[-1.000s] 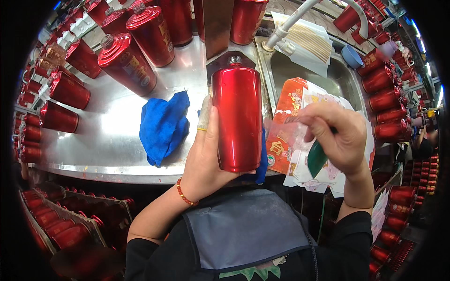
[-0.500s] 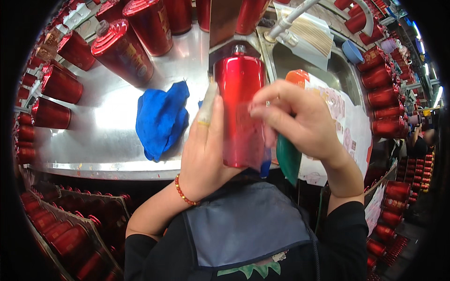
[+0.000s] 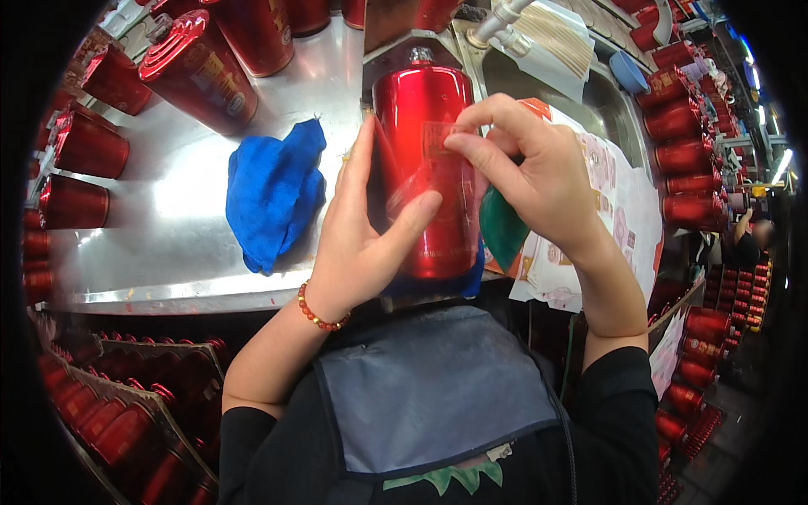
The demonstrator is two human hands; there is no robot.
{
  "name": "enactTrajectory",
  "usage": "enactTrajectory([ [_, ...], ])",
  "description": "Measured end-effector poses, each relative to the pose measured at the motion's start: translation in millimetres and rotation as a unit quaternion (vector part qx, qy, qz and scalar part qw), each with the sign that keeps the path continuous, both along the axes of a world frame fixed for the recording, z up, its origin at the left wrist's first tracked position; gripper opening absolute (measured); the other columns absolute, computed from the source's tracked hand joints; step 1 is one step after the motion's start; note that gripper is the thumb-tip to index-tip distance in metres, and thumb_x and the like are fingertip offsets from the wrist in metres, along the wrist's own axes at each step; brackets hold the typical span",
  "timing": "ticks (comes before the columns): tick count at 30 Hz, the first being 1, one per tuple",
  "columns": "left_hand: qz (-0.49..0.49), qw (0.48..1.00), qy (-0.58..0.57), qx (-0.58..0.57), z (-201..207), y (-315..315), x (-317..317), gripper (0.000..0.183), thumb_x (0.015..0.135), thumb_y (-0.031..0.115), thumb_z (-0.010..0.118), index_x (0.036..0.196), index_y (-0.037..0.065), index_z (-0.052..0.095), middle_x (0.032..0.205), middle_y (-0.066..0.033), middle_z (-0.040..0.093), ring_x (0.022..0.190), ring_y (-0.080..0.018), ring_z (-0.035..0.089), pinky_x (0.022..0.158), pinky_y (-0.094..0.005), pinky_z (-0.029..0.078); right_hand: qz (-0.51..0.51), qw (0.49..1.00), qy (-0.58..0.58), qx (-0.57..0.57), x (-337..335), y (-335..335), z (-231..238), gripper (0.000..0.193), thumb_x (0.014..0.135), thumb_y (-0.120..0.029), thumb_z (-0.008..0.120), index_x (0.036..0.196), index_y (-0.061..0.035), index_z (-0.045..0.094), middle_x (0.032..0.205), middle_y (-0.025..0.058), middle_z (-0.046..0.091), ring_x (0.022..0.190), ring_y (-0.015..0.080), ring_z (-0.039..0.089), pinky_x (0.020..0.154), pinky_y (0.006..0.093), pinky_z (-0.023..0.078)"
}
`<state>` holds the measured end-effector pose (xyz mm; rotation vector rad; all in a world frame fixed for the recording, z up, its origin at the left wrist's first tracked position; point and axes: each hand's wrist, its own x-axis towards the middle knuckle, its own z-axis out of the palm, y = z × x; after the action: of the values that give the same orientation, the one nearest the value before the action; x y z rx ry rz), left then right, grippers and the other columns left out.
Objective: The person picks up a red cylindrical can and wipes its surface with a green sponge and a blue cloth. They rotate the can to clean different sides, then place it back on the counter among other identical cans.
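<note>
In front of me a glossy red bottle (image 3: 450, 240) with a silvery neck lies with its neck away from me. My left hand (image 3: 358, 223) steadies it from the left, fingers stretched along its side and thumb over its front. A thin transparent film (image 3: 410, 187) with a small printed patch is raised at the bottle's face. Thumb and forefinger of my right hand (image 3: 532, 164) pinch this film near its upper right. Below the right hand hangs a dark green curved piece (image 3: 502, 231) whose kind I cannot make out. A crumpled blue cloth (image 3: 276, 195) lies left of my left hand.
Several red bottles (image 3: 202, 71) stand on the metal worktop (image 3: 168, 273) at the left and back. A sink (image 3: 619, 126) with a tap (image 3: 501, 23) is at right, printed sheets (image 3: 619, 227) overlapping it. Bottle racks (image 3: 109, 421) line both sides; a person (image 3: 749, 244) is far right.
My right hand has risen slightly with the film, whose printed patch now shows. My left thumb has come over the bottle's front. The whole view has shifted a little.
</note>
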<state>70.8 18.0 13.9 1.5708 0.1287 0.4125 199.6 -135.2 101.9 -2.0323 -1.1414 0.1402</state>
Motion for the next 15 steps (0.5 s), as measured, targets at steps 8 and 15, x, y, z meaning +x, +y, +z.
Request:
enactTrajectory([
  [8, -0.039, 0.994, -0.013, -0.100, 7.4, -2.6, -0.6, 0.086, 0.099, 0.022, 0.068, 0.159, -0.008, 0.015, 0.156, -0.0222, 0.040, 0.143, -0.0269, 0.042, 0.118, -0.0377, 0.035, -0.070, 0.988, 0.134, 0.012, 14.5, -12.1, -14.7, 0.018, 0.101, -0.018, 0.066, 0.112, -0.0034, 0.063, 0.074, 0.0013, 0.070, 0.065, 0.0041, 0.060, 0.061, 0.0209, 0.044],
  [15, -0.070, 0.995, 0.001, -0.076, 5.6, -0.8, -4.0, 0.083, 0.100, 0.017, 0.066, 0.160, -0.006, 0.013, 0.155, -0.0201, 0.041, 0.141, -0.0245, 0.045, 0.116, -0.0372, 0.037, -0.009, 0.888, 0.456, 0.065, -15.6, -32.0, -33.8, 0.093, 0.090, -0.019, 0.079, 0.161, -0.0022, 0.021, 0.143, 0.0190, 0.049, 0.080, 0.0080, 0.060, 0.069, 0.0216, 0.051],
])
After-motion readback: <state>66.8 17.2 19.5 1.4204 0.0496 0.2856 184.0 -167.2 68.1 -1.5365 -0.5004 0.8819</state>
